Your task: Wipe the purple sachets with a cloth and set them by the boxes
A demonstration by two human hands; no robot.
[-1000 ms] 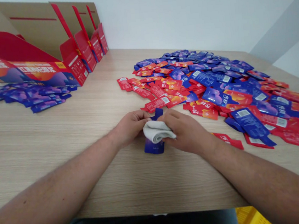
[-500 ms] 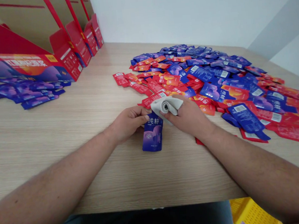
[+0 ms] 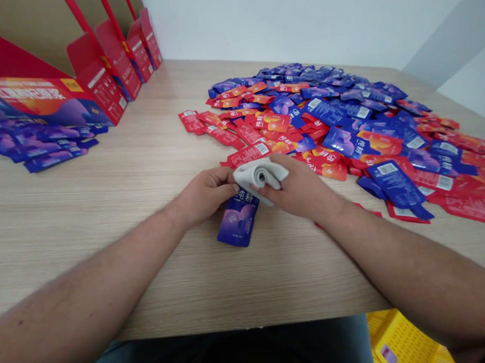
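Note:
My left hand (image 3: 209, 195) pinches a blue-purple pouch (image 3: 237, 219) near its top, thumb on the printed front. The pouch hangs tilted over the table, its lower end toward me and to the left. A rolled white cloth (image 3: 263, 177) is gripped in my right hand (image 3: 297, 186). That cloth covers the top of the pouch, so the spout end is hidden. Just beyond my hands lies a big heap of pouches (image 3: 339, 113), some red and some blue, nearest to my right hand.
Open red cardboard boxes (image 3: 97, 84) stand at the back left, with a pile of blue pouches (image 3: 43, 142) before them. A white wall (image 3: 293, 8) closes off the back of the wooden table (image 3: 158, 288). Below its front edge at right is a yellow basket (image 3: 409, 340).
Both hands have shifted slightly left with the pouch and cloth. The cloth now covers more of the pouch's top, and the pouch's lower end has swung to the left.

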